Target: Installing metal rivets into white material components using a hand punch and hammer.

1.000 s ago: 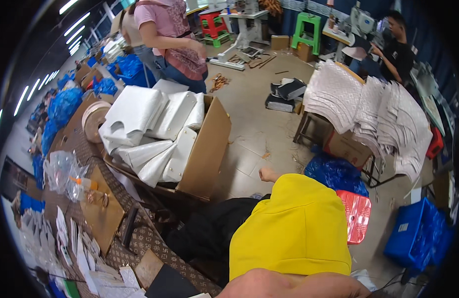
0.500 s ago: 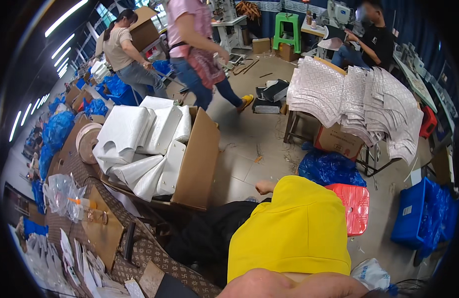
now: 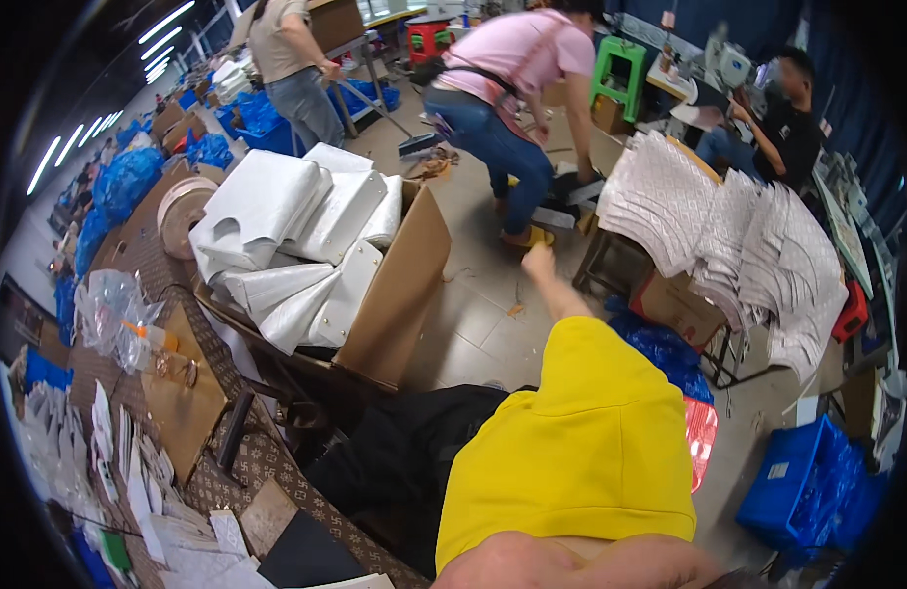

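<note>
My right arm, in a yellow sleeve, stretches out over the floor past the box. At its end my right hand (image 3: pixel 539 261) looks closed, small in the picture, with nothing visible in it. It touches nothing I can see; behind it, a person in a pink top (image 3: pixel 512 74) bends down, reaching toward dark flat pieces (image 3: pixel 568 196) on the floor. Left of my arm stands an open cardboard box (image 3: pixel 402 294) packed with white quilted-looking bag pieces (image 3: pixel 262 201). My left hand is out of sight. Black trousers (image 3: pixel 404 442) show below the box.
Stacked pale patterned panels (image 3: pixel 669 206) drape over a stand on the right. Near it are a red stool (image 3: pixel 700 442) and a blue crate (image 3: pixel 782 481). A patterned tabletop (image 3: pixel 326 525) lies on the left. Farther back, someone holds a long-handled dustpan (image 3: pixel 419 144); another person (image 3: pixel 782 123) sits by sewing machines.
My right arm has risen and reached farther out from beside my body. The person in pink has moved right and stooped to the floor. My view has shifted slightly.
</note>
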`<act>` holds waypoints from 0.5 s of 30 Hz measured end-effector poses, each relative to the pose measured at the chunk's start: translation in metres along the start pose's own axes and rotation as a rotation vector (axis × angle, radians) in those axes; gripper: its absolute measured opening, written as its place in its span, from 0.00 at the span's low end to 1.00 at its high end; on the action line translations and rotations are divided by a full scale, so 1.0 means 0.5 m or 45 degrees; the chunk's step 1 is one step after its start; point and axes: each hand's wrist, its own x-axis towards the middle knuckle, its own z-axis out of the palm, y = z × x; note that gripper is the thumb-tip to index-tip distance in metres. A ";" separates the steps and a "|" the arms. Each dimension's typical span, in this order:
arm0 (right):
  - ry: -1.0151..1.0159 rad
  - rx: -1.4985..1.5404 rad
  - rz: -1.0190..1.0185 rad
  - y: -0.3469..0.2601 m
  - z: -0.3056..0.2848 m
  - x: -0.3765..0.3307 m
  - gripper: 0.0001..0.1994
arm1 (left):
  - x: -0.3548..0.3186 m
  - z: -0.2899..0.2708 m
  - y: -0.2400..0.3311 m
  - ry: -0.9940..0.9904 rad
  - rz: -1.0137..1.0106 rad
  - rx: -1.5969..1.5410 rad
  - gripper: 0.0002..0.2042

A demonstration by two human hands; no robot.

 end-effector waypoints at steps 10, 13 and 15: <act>-0.911 -0.280 -0.942 -0.043 0.218 -0.401 0.11 | -0.032 -0.034 -0.060 0.120 -0.161 -0.284 0.24; -0.937 -0.043 -0.894 -0.125 0.154 -0.374 0.10 | -0.062 -0.060 -0.078 0.183 -0.181 -0.389 0.24; -0.980 0.069 -0.905 -0.190 0.135 -0.390 0.09 | -0.100 -0.070 -0.097 0.255 -0.189 -0.470 0.24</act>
